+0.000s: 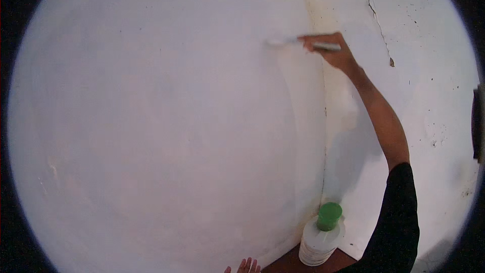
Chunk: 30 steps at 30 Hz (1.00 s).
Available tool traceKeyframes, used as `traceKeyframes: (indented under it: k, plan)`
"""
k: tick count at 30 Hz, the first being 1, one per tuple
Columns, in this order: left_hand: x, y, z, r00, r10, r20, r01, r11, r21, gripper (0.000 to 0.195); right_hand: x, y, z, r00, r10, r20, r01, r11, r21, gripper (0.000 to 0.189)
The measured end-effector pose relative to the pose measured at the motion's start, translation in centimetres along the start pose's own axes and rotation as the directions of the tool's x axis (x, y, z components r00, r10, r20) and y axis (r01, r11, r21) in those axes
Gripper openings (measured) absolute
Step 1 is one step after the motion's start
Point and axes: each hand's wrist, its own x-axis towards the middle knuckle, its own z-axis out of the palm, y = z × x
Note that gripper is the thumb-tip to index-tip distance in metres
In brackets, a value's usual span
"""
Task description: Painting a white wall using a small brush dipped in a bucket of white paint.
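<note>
My right hand (325,47) is raised near the corner where two white walls meet, its fingers closed around the pale handle of a paintbrush (278,41). The blurred head of the brush points left, at the surface of the left wall (182,113). Only the fingertips of my left hand (248,266) show at the bottom edge. They are spread before the lower part of that wall, with nothing seen in them; the palm is out of view.
Low in the corner, a white bucket (317,254) with a green container (330,216) on top stands on a reddish-brown surface (282,261). Cracks and chipped spots mark the right wall (409,94). A dark object (477,125) is at the far right edge.
</note>
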Motion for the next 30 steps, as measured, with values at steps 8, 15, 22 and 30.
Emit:
traceKeyframes:
  k: [8,15,22,30]
  plan:
    - [-0.8,0.2,-2.0,0.997,-0.022,0.079,0.024,0.999,-0.032,0.069,18.0,4.6,-5.0,0.862,0.026,-0.506,0.047,0.990,0.131,0.017]
    - [-1.4,1.0,-2.5,0.988,0.136,-0.074,-0.143,0.984,-0.108,0.070,13.6,7.8,-2.1,0.891,-0.091,-0.444,0.103,0.995,0.004,0.018]
    - [-1.4,0.9,-1.1,0.997,0.054,-0.052,-0.054,0.999,-0.002,0.067,0.1,5.9,1.8,0.976,-0.066,-0.209,0.058,0.997,-0.047,0.017]
    - [-1.0,-0.8,-0.1,0.997,-0.006,-0.073,0.008,1.000,0.025,0.067,-5.8,0.3,-0.8,0.938,0.273,0.214,-0.330,0.895,0.301,0.013]
